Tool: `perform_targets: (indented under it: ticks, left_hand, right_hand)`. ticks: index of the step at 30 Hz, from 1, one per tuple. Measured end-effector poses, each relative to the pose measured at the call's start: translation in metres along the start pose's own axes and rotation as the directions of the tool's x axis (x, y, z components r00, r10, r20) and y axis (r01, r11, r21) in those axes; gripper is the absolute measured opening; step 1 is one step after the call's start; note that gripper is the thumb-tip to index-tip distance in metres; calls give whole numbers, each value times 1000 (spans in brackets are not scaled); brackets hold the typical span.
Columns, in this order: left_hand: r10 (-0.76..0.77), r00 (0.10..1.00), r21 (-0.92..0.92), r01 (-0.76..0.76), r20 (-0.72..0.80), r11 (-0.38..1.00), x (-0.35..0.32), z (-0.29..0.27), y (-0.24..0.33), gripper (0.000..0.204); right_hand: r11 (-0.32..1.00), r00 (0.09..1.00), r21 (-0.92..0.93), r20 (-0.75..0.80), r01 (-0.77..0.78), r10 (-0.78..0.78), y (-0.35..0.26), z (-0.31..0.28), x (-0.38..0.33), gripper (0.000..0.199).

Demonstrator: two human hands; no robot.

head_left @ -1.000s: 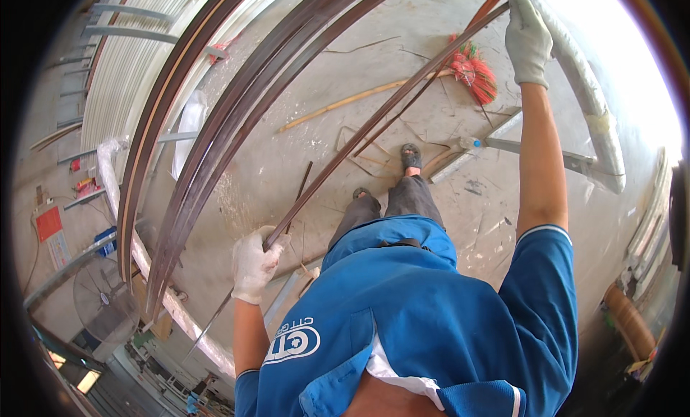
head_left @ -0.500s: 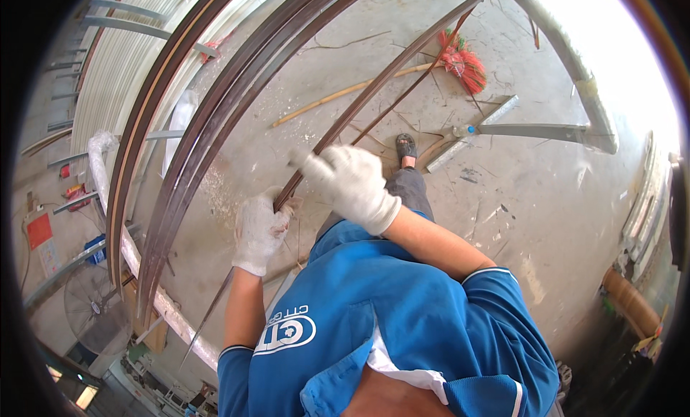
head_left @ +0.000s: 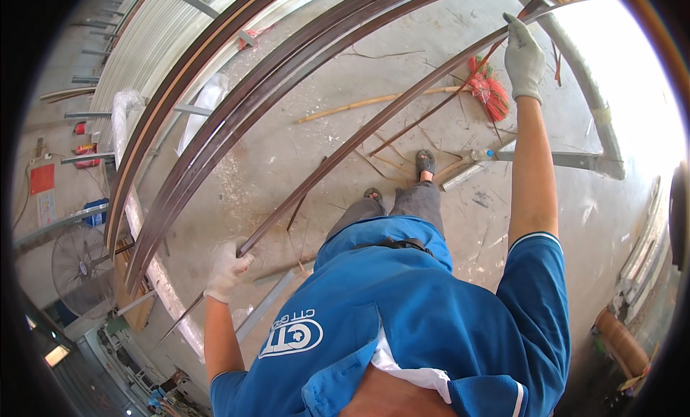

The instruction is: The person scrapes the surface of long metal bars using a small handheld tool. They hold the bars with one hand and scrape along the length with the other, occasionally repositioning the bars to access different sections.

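A long, narrow dark-brown strip (head_left: 374, 133) crosses in front of me, slanting from lower left to upper right. My left hand (head_left: 228, 269), in a white work glove, is closed around its lower part, and a thin tail of it runs on past the hand. At the strip's far right part my right hand (head_left: 525, 61), gloved too, is closed on it with the arm stretched out. Its fingers are partly hidden. Several similar brown profiles (head_left: 237, 118) lie side by side on the rack just beyond the strip.
A plastic-wrapped rack bar (head_left: 169, 302) stands at left, another wrapped frame (head_left: 586, 79) at upper right. On the floor are a red-bristled broom (head_left: 489, 93), brown offcuts (head_left: 298, 212), a bottle (head_left: 481, 154) and a metal bar (head_left: 463, 176). A fan (head_left: 83, 269) stands at far left.
My right hand has moved from beside the left one far up and right along the strip. My left hand has shifted down and left, still holding the strip.
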State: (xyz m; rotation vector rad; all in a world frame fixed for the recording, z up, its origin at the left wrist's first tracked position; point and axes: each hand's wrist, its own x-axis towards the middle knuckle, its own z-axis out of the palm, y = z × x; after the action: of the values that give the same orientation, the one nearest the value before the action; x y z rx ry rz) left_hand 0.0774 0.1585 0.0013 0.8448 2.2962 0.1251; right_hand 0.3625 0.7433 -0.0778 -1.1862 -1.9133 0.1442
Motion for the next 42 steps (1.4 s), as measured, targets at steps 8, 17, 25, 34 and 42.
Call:
perform_targets:
  ticks: [8,17,25,34,42]
  left_hand:
    - [158,987,27,-158,-7,987,65,9,85,43]
    - [432,893,-249,-392,127,885,87,9,70,40]
    - [90,979,-227,-47,182,973,12,-10,-18,30]
    - [342,908,-572,-150,244,807,55,-6,40,23]
    - [476,872,-155,-489,-118,858,60,3,65,38]
  right_hand:
    - [979,983,93,-51,180,-176,-124,13,-111,22]
    - [876,774,423,466,230,-429,-258,-42,-232,43]
    - [998,998,50,54,38,-41,-102,-28,-92,38]
    - [945,924,-137,291,296,-247,-209,-17,-168,18]
    - [832,792,552,533,-59,-298,-232,-73,-212,37]
